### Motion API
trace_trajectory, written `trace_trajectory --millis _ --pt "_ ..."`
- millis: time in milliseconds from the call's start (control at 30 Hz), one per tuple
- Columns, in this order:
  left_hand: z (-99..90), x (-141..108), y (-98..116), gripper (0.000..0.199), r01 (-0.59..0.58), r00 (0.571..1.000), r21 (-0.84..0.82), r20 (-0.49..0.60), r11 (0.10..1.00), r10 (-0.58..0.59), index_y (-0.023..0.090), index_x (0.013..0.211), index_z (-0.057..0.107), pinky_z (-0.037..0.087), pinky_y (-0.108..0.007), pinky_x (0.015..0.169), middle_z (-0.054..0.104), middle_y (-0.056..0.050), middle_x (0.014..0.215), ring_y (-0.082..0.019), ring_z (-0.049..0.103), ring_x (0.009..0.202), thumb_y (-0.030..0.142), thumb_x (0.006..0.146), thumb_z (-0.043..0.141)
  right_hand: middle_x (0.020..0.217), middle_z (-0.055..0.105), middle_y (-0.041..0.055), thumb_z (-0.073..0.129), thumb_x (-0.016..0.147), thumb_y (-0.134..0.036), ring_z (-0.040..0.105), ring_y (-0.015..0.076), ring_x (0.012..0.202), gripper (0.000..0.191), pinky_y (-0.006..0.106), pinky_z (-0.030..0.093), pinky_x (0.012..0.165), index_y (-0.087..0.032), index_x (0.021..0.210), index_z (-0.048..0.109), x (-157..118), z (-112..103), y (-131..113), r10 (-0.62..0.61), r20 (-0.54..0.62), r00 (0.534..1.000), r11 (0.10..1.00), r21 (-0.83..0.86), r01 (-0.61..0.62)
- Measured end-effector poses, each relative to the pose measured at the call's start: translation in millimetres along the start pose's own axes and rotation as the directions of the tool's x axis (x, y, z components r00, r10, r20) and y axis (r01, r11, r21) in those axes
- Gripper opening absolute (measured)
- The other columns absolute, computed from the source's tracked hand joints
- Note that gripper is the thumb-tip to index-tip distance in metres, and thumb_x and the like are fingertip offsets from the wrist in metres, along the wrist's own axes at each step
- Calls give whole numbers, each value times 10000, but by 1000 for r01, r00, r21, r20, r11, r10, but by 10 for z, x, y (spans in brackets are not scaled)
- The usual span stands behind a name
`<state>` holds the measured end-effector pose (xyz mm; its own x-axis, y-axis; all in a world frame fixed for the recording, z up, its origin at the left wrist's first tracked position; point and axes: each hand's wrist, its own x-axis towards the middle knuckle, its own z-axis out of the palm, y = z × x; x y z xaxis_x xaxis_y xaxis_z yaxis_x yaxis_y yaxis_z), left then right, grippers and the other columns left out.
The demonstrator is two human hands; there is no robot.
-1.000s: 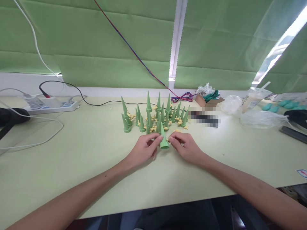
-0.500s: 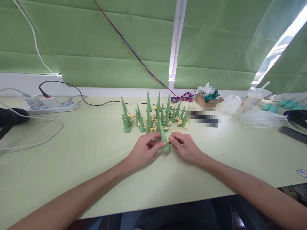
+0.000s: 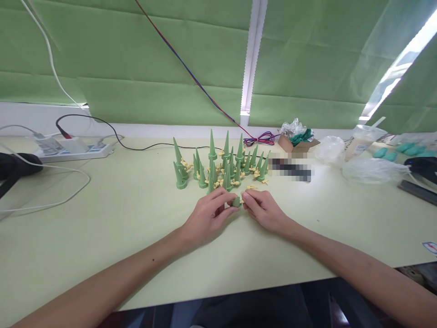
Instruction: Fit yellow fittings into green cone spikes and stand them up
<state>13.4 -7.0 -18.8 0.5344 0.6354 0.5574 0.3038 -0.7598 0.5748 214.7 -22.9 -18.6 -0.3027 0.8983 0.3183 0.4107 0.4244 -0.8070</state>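
Note:
Between the thumb and fingers of my left hand (image 3: pixel 213 211) is a green cone (image 3: pixel 236 202), tipped so that mostly its round base shows. My right hand (image 3: pixel 262 207) pinches a small yellow piece (image 3: pixel 242 201) against the right side of that base; the fingertips cover most of it. Just beyond both hands stands a cluster of several green pointed cones (image 3: pixel 212 150) with round bases. Small yellow pieces (image 3: pixel 251 187) lie among them and on the table in front, and some appear to sit on the cones.
A power strip (image 3: pixel 73 150) with plugs and cables lies at the left. Behind the cones runs a black cable (image 3: pixel 150 146) beside a coiled red-blue wire (image 3: pixel 261 138). To the right are a cardboard box (image 3: pixel 297 145), a plastic cup (image 3: pixel 362 140) and clear plastic bags (image 3: pixel 373 169).
The cone in my left hand has gone from nearly upright to tipped over, its base turned towards me. My right hand stays close, still pinching at its side.

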Motion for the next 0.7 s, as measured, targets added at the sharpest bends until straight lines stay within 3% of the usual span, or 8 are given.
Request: trace_trajectory --millis 167,300,367,467,567,700 --pt "0 18 29 169 110 993 -49 -25 993 -111 197 1092 575 420 -193 541 566 -5 893 -65 480 575 267 939 555 570 381 -40 374 1019 -436 336 100 507 405 246 287 499 -203 689 405 0 16 22 32 -72 997 996 84 -26" --pt "-20 37 55 220 215 975 -23 -52 976 -216 167 849 581 376 -205 535 558 12 736 -81 469 564 330 967 491 568 362 -52 397 1011 -460 328 92 488 401 237 286 477 -211 697 379 13 32 45 49 -138 989 984 176 -24" --pt "-30 49 61 369 229 973 3 -26 973 -229 158 712 576 359 -219 553 501 22 601 -95 447 554 357 989 434 573 347 -59 410 1005 -470 322 88 472 391 234 281 462 -214 711 384 18 32 49 58 -152 987 976 218 -23" --pt "-35 67 62 483 285 957 -15 59 958 -284 153 672 617 360 -228 567 478 26 506 -105 452 530 414 1002 379 577 360 -57 426 1002 -460 334 90 477 374 235 290 467 -213 722 403 14 21 38 43 -147 988 979 204 -13" --pt "-33 79 69 547 359 927 -53 137 932 -349 149 655 629 371 -229 566 494 24 475 -110 473 515 470 999 349 571 393 -52 431 1005 -435 347 98 501 346 243 300 498 -206 746 451 5 9 16 18 -106 994 991 136 -4" --pt "-38 81 81 547 400 908 -73 170 914 -384 152 672 631 344 -233 523 467 36 446 -108 436 470 515 981 363 566 388 -55 415 1009 -433 335 98 490 336 245 290 491 -203 774 481 2 10 0 22 -43 999 985 170 -15"
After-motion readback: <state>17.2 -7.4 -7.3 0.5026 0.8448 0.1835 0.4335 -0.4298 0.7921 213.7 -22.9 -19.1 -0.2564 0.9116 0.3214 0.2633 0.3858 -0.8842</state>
